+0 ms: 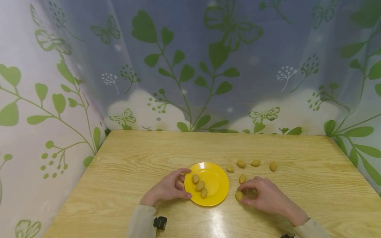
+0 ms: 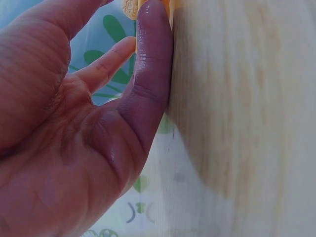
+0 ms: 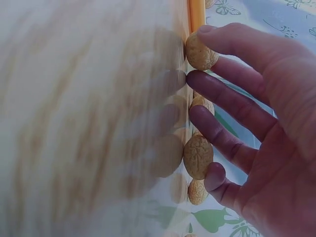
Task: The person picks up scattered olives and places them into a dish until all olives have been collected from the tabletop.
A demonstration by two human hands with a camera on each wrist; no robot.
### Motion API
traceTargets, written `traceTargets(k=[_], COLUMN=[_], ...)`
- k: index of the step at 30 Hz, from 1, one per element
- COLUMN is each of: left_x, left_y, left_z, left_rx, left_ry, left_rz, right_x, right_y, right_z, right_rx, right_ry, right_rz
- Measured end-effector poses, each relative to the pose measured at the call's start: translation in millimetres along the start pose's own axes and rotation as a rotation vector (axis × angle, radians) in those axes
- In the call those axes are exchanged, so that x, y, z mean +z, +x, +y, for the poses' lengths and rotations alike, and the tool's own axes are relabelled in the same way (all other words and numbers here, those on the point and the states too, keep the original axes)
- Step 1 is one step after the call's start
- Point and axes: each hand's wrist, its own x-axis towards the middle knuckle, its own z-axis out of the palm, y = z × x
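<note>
The walnut (image 1: 239, 195) lies at 9 o'clock from my right hand (image 1: 265, 196), the nearer hand, pinched between thumb and forefinger, which partly hide its long axis. From it, the yellow plate (image 1: 215, 183) lies just beside, toward 10 o'clock. My left hand (image 1: 168, 188) grips the plate's rim at 9 o'clock.

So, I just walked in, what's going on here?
A person's left hand holds the left edge of a yellow plate that sits on a wooden table. Three walnuts lie on the plate. The right hand pinches another walnut just right of the plate; whether it is off the table is hard to tell. More walnuts lie loose on the table near that hand.
</note>
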Motion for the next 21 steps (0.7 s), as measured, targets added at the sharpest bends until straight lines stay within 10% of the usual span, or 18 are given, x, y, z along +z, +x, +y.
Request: traceTargets(k=[21], left_x=[0.5], left_y=[0.2], left_z=[0.5], left_rx=[-0.013], left_ry=[-0.008], left_rz=[0.003], right_x=[1.1], right_y=[0.5], right_z=[1.9], right_rx=[0.011], right_ry=[0.043], right_rz=[-0.037])
